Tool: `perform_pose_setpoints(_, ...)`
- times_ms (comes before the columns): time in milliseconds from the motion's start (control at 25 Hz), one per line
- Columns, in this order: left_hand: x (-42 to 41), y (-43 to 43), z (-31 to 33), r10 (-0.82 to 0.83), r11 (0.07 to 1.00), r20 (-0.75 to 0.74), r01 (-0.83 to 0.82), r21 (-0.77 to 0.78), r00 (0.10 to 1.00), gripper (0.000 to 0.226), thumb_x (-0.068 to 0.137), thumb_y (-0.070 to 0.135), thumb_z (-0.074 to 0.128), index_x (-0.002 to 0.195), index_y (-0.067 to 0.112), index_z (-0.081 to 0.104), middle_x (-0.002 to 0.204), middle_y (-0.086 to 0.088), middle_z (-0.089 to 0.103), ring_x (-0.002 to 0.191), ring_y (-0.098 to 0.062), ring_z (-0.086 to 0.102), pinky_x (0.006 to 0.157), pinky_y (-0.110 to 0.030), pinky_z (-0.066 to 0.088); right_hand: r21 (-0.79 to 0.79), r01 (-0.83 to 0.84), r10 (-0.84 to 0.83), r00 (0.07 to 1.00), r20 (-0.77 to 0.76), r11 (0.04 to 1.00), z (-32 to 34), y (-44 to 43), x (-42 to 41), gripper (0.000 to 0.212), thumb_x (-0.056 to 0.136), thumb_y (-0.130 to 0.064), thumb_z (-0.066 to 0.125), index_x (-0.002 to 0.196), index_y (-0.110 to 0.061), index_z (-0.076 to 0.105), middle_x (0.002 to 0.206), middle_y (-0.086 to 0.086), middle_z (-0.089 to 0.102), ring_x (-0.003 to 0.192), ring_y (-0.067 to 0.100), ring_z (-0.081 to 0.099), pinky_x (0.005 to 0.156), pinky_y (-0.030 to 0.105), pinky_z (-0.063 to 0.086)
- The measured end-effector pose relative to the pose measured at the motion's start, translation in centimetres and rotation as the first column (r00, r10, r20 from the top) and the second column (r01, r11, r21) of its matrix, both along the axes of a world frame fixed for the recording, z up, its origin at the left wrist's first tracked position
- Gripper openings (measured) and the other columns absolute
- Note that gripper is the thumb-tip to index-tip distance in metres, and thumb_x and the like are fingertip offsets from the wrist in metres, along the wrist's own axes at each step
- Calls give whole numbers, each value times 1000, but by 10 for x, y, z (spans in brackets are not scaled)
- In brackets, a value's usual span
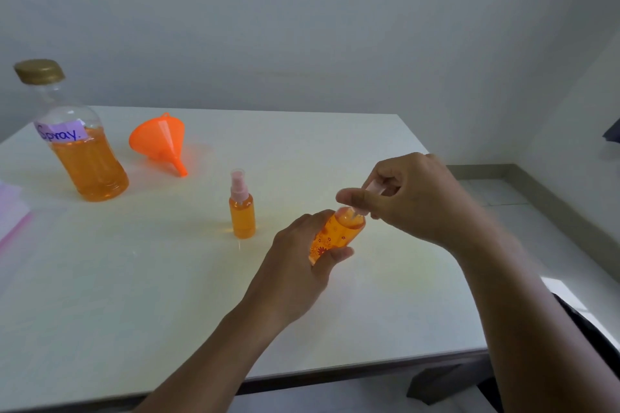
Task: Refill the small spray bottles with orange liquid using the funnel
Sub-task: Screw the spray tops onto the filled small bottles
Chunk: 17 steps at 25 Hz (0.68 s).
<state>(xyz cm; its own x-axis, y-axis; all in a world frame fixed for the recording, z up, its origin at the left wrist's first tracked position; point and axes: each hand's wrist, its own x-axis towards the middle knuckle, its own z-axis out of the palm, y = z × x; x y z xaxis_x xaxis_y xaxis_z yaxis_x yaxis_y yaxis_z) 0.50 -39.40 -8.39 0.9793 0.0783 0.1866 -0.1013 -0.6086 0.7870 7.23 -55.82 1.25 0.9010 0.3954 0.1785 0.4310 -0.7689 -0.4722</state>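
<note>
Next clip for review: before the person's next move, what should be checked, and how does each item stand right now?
1. Left hand grip on the flowered spray bottle: ok, fingers wrapped round it.
2. Right hand on the spray top: ok, pinching it.
3. Spray top fully off or on: cannot tell, blurred.
4. Funnel at hand: not ok, it lies on its side on the table, far from both hands.
5. Big bottle open for pouring: not ok, gold cap on.
6. Second spray bottle upright: ok.
</note>
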Motion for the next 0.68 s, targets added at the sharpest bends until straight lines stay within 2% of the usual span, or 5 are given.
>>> perform_pose_setpoints(160, 0, 4, 0, -28, 999, 11, 28, -24, 1000, 49, 86, 48, 62, 132, 40, 49, 121, 16, 60, 102, -7, 55, 80, -14, 38, 232, -210, 237, 967, -94, 950, -3, -22, 1, 50, 80, -47, 77, 126, -30, 65, 123, -17, 67, 109, 8, 68, 86, 34, 62)
perform_pose_setpoints(240, 1, 5, -1, -39, 999, 12, 39, -25, 999, 50, 86, 47, 64, 133, 37, 49, 120, 13, 61, 103, -10, 56, 83, -18, 41, 332, -256, 293, 954, -66, 908, -11, -24, 1, 34, 85, -22, 78, 119, -24, 71, 115, -12, 73, 109, 12, 70, 89, 34, 61)
perform_pose_setpoints(360, 0, 6, -2, -43, 999, 12, 43, -15, 999, 49, 86, 47, 64, 132, 38, 50, 117, 13, 60, 100, -10, 57, 78, -13, 40, 311, -131, 162, 984, -77, 941, -20, -19, 3, 46, 74, -51, 80, 114, -32, 71, 86, -4, 75, 84, 14, 74, 78, 42, 62)
perform_pose_setpoints(480, 0, 8, -2, -43, 999, 17, 43, -25, 999, 47, 86, 48, 63, 130, 38, 51, 114, 14, 61, 99, -9, 57, 74, -8, 38, 293, -174, 215, 970, -112, 940, -19, -19, 2, 77, 71, -57, 79, 139, -34, 54, 103, -6, 73, 97, 14, 73, 84, 37, 62)
perform_pose_setpoints(680, 0, 11, -2, -41, 999, 11, 41, -28, 999, 48, 86, 48, 64, 130, 37, 51, 112, 14, 61, 97, -11, 58, 73, -8, 38, 401, -148, 179, 983, -40, 904, -30, -3, -3, 41, 81, -35, 80, 120, -27, 69, 83, -11, 75, 85, 3, 73, 80, 23, 61)
